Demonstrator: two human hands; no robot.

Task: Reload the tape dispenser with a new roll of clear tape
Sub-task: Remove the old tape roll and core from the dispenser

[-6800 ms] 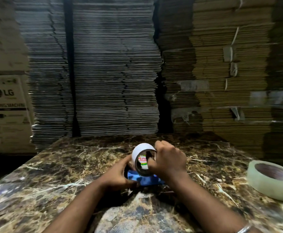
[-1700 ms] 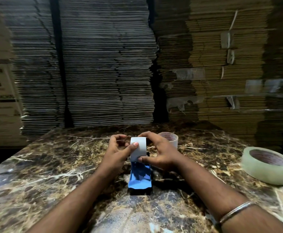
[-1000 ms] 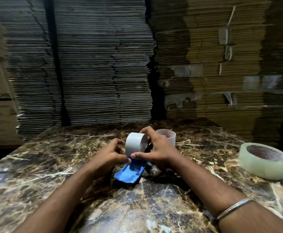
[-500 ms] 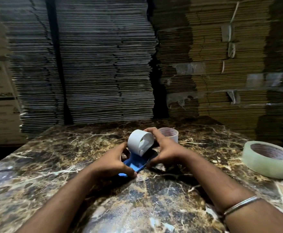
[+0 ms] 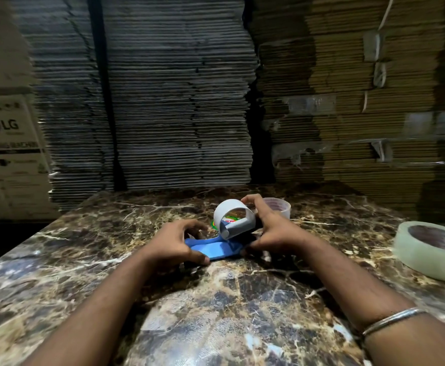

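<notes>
Both hands point(image 5: 179, 241) on tape dispenser point(image 5: 216, 248), mid-table point(image 5: 216, 313).

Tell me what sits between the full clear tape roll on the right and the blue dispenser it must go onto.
On the marble table, nothing visible lies between the clear tape roll and the blue tape dispenser except the right hand and forearm. But the empty white core, held by that hand, appears to be still on the dispenser.

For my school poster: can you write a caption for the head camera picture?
Two hands, left hand and right hand, work an empty white tape core off a blue tape dispenser on a marble table.
</notes>
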